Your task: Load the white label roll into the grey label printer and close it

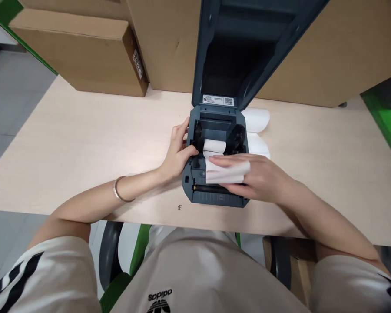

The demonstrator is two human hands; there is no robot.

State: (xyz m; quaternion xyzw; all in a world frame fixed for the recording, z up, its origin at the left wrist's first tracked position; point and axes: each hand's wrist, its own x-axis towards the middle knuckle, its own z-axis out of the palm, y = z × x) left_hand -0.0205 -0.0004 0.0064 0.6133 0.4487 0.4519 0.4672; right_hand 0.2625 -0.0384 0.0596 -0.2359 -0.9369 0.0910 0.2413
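A dark grey label printer (218,199) stands on the table with its lid (260,26) raised. Inside it sits a small roll of white label paper (215,145) between black holders. My left hand (179,152) grips the printer's left wall, thumb over the rim and fingers along the outside. Over the front of the open printer, my right hand (260,176) has its fingers closed on the loose end of the label paper (226,174), which curls up and is slightly blurred. Part of the black roller (211,189) shows below that hand.
White paper (257,119) lies on the table behind the printer's right side. A cardboard box (74,56) stands at the back left, and large cardboard (326,56) lines the back. A small dark scrap (179,207) lies near the front edge of the table (68,143).
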